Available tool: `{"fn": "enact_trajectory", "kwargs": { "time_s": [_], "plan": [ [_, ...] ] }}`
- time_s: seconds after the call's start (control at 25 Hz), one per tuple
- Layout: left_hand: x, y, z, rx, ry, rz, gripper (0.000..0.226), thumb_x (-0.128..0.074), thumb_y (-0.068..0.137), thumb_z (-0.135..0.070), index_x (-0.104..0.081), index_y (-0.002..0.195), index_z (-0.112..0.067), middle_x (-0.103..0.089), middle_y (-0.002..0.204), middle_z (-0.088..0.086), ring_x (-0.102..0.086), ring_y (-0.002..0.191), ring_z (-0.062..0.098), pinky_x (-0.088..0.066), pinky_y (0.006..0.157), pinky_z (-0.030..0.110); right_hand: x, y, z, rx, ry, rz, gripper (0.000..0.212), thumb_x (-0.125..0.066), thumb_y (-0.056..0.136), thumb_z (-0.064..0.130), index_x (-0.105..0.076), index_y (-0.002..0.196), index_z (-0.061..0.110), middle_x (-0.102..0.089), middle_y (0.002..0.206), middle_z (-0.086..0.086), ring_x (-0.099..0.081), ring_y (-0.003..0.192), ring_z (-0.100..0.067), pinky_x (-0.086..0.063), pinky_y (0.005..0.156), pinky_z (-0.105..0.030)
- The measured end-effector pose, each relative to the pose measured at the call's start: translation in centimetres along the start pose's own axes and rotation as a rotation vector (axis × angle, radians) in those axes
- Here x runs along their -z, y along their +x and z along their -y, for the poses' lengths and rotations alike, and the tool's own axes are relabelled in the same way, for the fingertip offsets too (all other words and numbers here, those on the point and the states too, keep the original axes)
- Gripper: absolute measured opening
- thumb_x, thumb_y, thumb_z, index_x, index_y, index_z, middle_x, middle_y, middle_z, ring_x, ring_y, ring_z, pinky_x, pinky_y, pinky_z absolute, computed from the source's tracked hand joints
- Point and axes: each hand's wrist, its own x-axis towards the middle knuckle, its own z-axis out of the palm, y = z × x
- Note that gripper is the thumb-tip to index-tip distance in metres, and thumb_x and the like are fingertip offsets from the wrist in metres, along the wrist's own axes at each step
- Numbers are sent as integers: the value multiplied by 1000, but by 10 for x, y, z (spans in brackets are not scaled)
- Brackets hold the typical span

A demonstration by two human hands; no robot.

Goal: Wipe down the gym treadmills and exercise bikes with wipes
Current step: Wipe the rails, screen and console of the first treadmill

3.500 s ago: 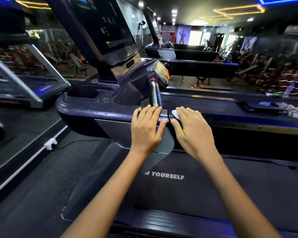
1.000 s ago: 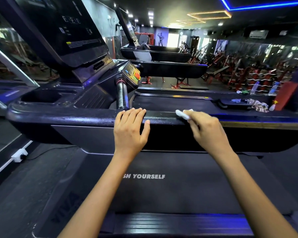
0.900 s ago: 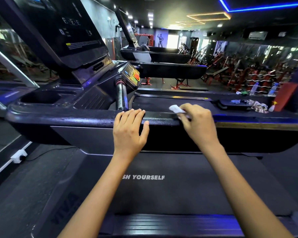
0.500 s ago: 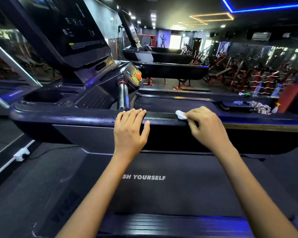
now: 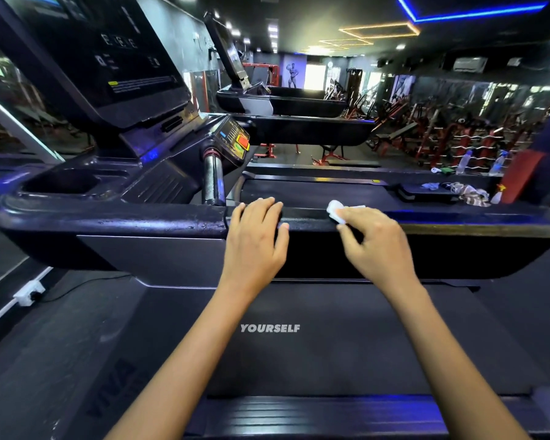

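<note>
- The wipe (image 5: 338, 211), a small crumpled white wad, is pinched in the curled fingers of the right hand (image 5: 373, 242) and pressed to the top edge of the treadmill's front handrail (image 5: 458, 225).
- Against the views of the past second, the wad is seen shuttled left and right over one short stretch of rail, now slightly right of half a second ago.
- The left hand (image 5: 257, 239) is kept in its place, fingers draped over the rail, thumb below.
- Judgement: local scrubbing is under way; the rail's right run is likely untreated.
- The wiped section is seen glossy and speckled.
</note>
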Motion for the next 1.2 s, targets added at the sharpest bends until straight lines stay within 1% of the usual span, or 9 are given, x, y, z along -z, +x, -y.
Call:
{"fn": "enact_trajectory", "kwargs": {
  "time_s": [0.16, 0.28, 0.4, 0.56, 0.68, 0.8, 0.92, 1.08, 1.2],
  "plan": [
    [-17, -3, -10, -54, 40, -13, 40, -42, 93, -30, -66, 113, -6, -65, 117, 7, -59, 110, 26, -38, 98, 46, 1, -22, -5, 201, 54, 19, 27, -54, 88, 10, -68, 112, 8, -66, 114, -5, -58, 108, -19, -45, 95, -26],
    [-25, -7, -7, -72, 71, -88, 39, -44, 93, -32, -67, 113, -7, -66, 116, 6, -60, 109, 25, -36, 98, 41, 21, -26, -26, 54, 23, -117, 20, -57, 90, 10, -71, 104, 10, -70, 105, -2, -63, 99, -20, -48, 88, -28],
    [-27, -8, -11, -44, 63, -116, 39, -44, 93, -32, -67, 112, -8, -66, 116, 5, -61, 109, 24, -35, 99, 41, 14, -6, -23, -84, -43, -54, 17, -54, 92, 16, -70, 100, 14, -70, 95, -1, -62, 88, -26, -48, 75, -35],
    [-26, -9, -14, -36, 61, -104, 39, -43, 92, -32, -66, 113, -7, -66, 116, 5, -60, 110, 25, -32, 101, 41, 12, -23, -24, 146, 2, 1, 25, -54, 87, -1, -67, 107, 4, -67, 109, -8, -57, 105, -22, -44, 91, -24],
    [-23, -7, -19, 24, 45, -76, 39, -43, 91, -33, -66, 112, -8, -66, 115, 4, -59, 110, 25, -31, 102, 41, 37, -33, -52, 18, -45, -120, 30, -52, 81, -8, -69, 102, 4, -68, 107, -6, -58, 103, -19, -41, 90, -19],
    [-22, -1, -35, 83, -4, -40, 39, -42, 89, -33, -64, 111, -10, -65, 111, 2, -58, 108, 22, -28, 103, 43, 39, -14, -53, -206, -68, -23, 18, -47, 85, 10, -64, 88, 11, -66, 92, -1, -59, 90, -25, -41, 73, -29],
    [-29, 5, -55, 41, -62, -11, 39, -41, 89, -31, -64, 112, -11, -65, 111, 1, -58, 107, 20, -26, 102, 39, 31, -11, -29, -145, -3, 67, 19, -44, 85, 15, -62, 93, 14, -62, 93, 1, -51, 95, -18, -39, 76, -27],
    [-41, 6, -61, 21, -19, -23, 37, -42, 90, -30, -68, 109, -12, -67, 112, 0, -60, 109, 21, -26, 101, 39, 38, -13, -26, -258, 204, 6, 31, -43, 89, 28, -67, 87, 9, -66, 92, -2, -55, 95, -18, -41, 78, -28],
    [-42, 5, -59, 13, -21, -52, 35, -43, 90, -29, -68, 109, -11, -67, 112, 0, -60, 109, 21, -28, 100, 38, 29, 0, -13, -332, 23, -49, 40, -52, 86, 50, -65, 69, 15, -65, 74, 4, -52, 77, -14, -38, 66, -30]
  ]
}}
